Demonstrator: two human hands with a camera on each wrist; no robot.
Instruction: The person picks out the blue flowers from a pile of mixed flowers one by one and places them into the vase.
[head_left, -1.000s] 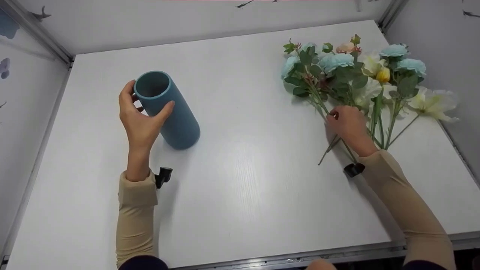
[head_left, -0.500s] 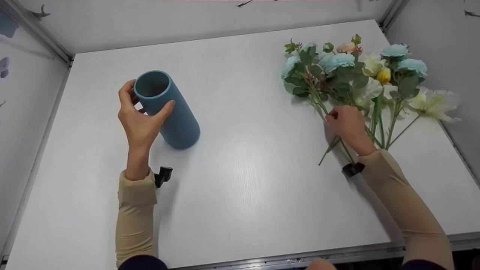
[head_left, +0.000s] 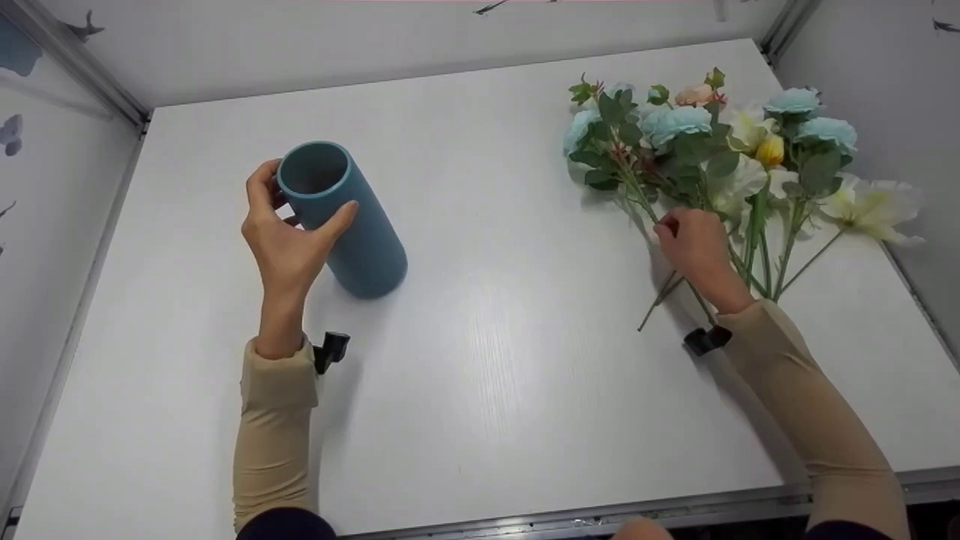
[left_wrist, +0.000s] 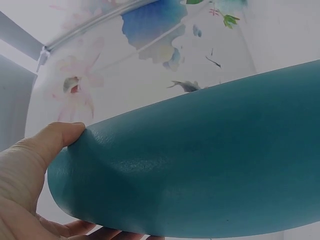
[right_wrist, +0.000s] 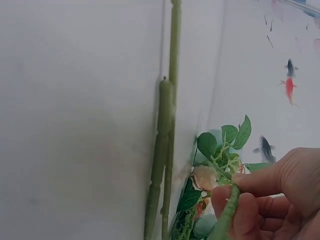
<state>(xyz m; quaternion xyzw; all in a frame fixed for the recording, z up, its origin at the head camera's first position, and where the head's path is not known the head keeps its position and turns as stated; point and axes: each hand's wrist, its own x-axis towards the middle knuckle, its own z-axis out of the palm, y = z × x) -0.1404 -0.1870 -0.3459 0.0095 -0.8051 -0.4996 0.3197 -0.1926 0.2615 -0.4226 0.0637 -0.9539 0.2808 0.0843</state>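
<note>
A tall blue vase [head_left: 367,240] stands on the left part of the white table, its round mouth facing up. My left hand [head_left: 289,244] grips it just below the rim, thumb on the near side and fingers round the far left side. In the left wrist view the thumb and fingertips press the smooth wall of the vase [left_wrist: 200,165]. Over on the right, my right hand [head_left: 697,244] pinches a green flower stem [right_wrist: 226,215] between thumb and fingers. That stem belongs to the pile of artificial flowers [head_left: 679,124], whose blooms are pale blue, white, peach and yellow.
Other stems [head_left: 784,255] fan out under and beside the right wrist, with a white flower [head_left: 870,206] at the far right. Printed walls [head_left: 420,37] enclose the back and sides of the table [head_left: 480,360]. A metal rail [head_left: 540,523] runs along the front edge.
The vase and left hand appear very slightly farther right as the head view shifts a little. The right hand keeps its pinch on the stem, almost still.
</note>
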